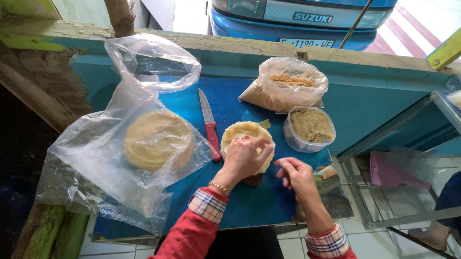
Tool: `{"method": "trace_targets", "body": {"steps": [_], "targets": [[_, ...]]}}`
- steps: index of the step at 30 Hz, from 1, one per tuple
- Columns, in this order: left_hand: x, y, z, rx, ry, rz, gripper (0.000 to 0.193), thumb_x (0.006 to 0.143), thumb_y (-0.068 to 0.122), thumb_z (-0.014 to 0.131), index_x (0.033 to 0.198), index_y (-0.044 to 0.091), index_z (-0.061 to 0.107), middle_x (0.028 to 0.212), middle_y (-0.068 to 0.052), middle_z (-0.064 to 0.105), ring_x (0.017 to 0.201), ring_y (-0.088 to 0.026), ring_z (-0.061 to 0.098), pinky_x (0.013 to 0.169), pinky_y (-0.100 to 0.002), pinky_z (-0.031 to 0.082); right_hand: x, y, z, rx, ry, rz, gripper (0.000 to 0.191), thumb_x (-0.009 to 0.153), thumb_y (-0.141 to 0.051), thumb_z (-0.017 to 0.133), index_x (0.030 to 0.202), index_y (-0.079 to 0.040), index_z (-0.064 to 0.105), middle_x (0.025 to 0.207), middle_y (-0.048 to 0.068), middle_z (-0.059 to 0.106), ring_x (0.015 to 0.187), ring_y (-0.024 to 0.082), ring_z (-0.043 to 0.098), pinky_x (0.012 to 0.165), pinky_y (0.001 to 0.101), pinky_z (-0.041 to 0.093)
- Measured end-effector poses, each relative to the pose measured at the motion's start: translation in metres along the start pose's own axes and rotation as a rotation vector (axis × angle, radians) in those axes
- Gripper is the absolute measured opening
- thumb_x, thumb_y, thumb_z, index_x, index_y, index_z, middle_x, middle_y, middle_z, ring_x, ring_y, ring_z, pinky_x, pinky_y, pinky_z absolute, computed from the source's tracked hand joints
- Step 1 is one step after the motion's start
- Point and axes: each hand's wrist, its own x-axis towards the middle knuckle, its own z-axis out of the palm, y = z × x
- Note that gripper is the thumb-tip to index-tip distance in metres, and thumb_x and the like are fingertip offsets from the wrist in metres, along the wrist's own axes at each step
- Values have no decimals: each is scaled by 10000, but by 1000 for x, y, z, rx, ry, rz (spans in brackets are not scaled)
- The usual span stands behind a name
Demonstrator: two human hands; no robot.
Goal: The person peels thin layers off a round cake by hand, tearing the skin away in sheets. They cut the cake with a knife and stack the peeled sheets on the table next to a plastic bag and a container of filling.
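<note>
My left hand [246, 157] rests palm-down on a round pale dough sheet [241, 131] lying on the blue counter [226, 203], fingers curled over its near edge. My right hand [296, 175] hovers just right of that sheet, fingers loosely bent, nothing visible in it. A red-handled knife [209, 126] lies to the left of the sheet, blade pointing away. To the right stands a clear plastic tub [310, 129] of beige filling.
A large clear plastic bag [135, 140] holding a stack of round dough sheets [159, 140] covers the counter's left. A bag of brown crumbs [285, 85] sits at the back. A glass case [396, 170] stands on the right, a blue vehicle [299, 17] beyond the counter.
</note>
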Motion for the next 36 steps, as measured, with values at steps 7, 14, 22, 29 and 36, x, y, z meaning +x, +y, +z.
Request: {"method": "trace_targets", "body": {"steps": [7, 14, 22, 29, 36], "targets": [[-37, 5, -21, 223, -27, 352, 366, 777, 250, 700, 1128, 154, 746, 1299, -138, 659, 1167, -314, 606, 985, -632, 363, -26, -36, 19, -592, 171, -504, 236, 907, -121, 684, 1133, -113, 753, 858, 63, 703, 692, 163, 654, 620, 298, 519], [-107, -10, -56, 88, 165, 2, 295, 920, 123, 642, 1207, 61, 669, 1328, -153, 630, 1281, -331, 558, 1089, -489, 439, -14, -95, 62, -744, 203, -876, 137, 923, -173, 713, 1039, -125, 766, 947, 99, 714, 887, 281, 684, 777, 383, 548], [-130, -29, -59, 209, 74, 53, 317, 863, 146, 682, 1161, 37, 677, 1287, -179, 628, 1270, -354, 548, 1126, -551, 333, 66, -111, 199, -1563, -195, -637, 402, 886, -476, 714, 1031, -103, 673, 955, 153, 748, 1026, 331, 660, 895, 459, 456], [-131, -27, -60, 165, 97, 59, 173, 892, 124, 677, 1044, 45, 697, 1175, -134, 681, 1189, -322, 606, 1080, -487, 415, 81, -120, 216, -1180, -177, -350, 400, 858, -339, 705, 1138, -82, 582, 954, 209, 730, 952, 390, 706, 854, 503, 515], [-124, -23, -64, -167, 207, -58, 136, 910, 81, 679, 1034, 38, 711, 1119, -145, 723, 1057, -343, 683, 916, -414, 553, 66, -145, 155, -246, -373, -170, 344, 928, -215, 655, 1215, -36, 591, 884, 147, 696, 745, 214, 681, 645, 340, 551]]}}
